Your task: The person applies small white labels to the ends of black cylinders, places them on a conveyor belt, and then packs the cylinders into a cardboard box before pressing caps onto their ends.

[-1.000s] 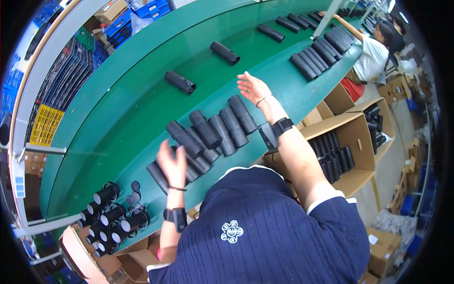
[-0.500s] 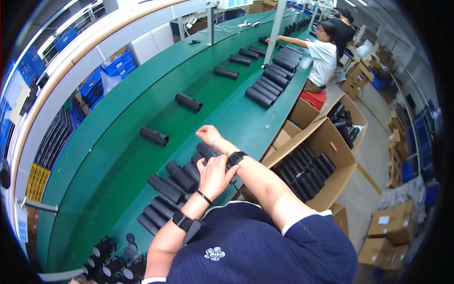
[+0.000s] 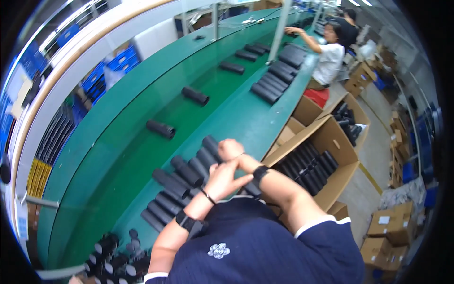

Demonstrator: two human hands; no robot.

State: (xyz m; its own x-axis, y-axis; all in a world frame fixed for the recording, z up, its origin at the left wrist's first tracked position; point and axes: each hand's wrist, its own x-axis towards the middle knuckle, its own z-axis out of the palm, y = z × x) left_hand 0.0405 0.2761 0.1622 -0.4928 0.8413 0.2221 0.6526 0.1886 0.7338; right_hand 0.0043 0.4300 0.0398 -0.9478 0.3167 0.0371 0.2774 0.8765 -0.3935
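I count about eight matte black plastic cylinder tubes (image 3: 187,173) lined up at the near edge of the green conveyor belt (image 3: 118,156), and above them my left hand (image 3: 226,177), fingers half-curled, presses against my right hand (image 3: 230,149), fist closed, contents hidden

long green conveyor table (image 3: 118,142) curving through a factory hall, blue crates (image 3: 124,59) left, open cardboard boxes (image 3: 331,142) on grey floor (image 3: 373,156) right.
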